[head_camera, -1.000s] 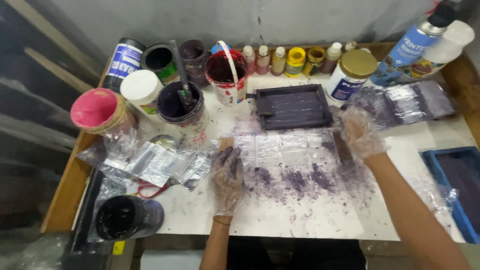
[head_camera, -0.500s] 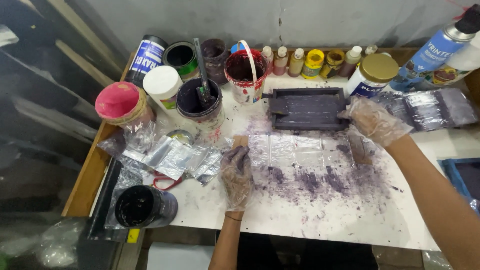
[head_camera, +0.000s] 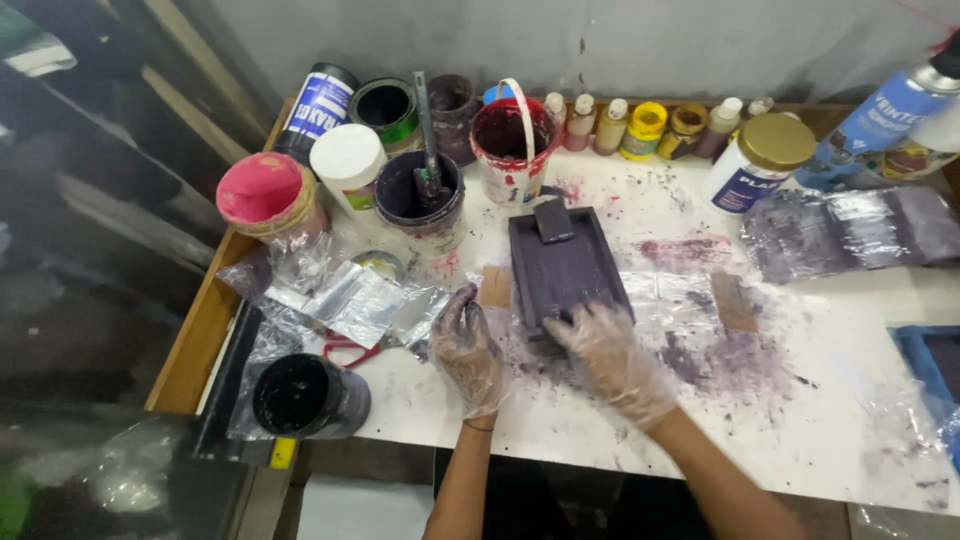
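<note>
Gloves on both hands, thin clear plastic, smeared purple. Left hand (head_camera: 466, 348) rests flat-ish on the white table (head_camera: 560, 430), fingers loosely spread, tips pointing up toward a small tan card (head_camera: 495, 286) just beside the tray's left edge; holds nothing that I can make out. Right hand (head_camera: 610, 355) lies on the near end of the dark purple rectangular tray (head_camera: 562, 265), fingers spread over its lower rim, touching it; whether it grips or only presses, can't tell. Tray sits mid-table, long side running away from the person, a small dark block (head_camera: 552, 220) at its far end.

Under and right of the tray: clear plastic sheet (head_camera: 690, 300) w/ purple stains, a second tan card (head_camera: 733, 301) on it. Crumpled plastic wrap, purple-tinted (head_camera: 850, 232), further right, well apart from the hands. Blue tray edge (head_camera: 935, 365) at far right.

Left of the hands: crinkled silver foil packets (head_camera: 355, 300), red-handled scissors (head_camera: 350, 350) partly under them, black-filled pot (head_camera: 300, 395) near the table's front-left corner.

Back row: pink-lidded jar (head_camera: 262, 190), white-lidded jar (head_camera: 347, 160), dark purple paint pot w/ a stirring tool (head_camera: 420, 195), red-stained bucket w/ white handle (head_camera: 508, 140), green-rimmed can (head_camera: 385, 105), row of small bottles (head_camera: 640, 125), gold-lidded white jar (head_camera: 765, 160), blue spray can (head_camera: 885, 115).
</note>
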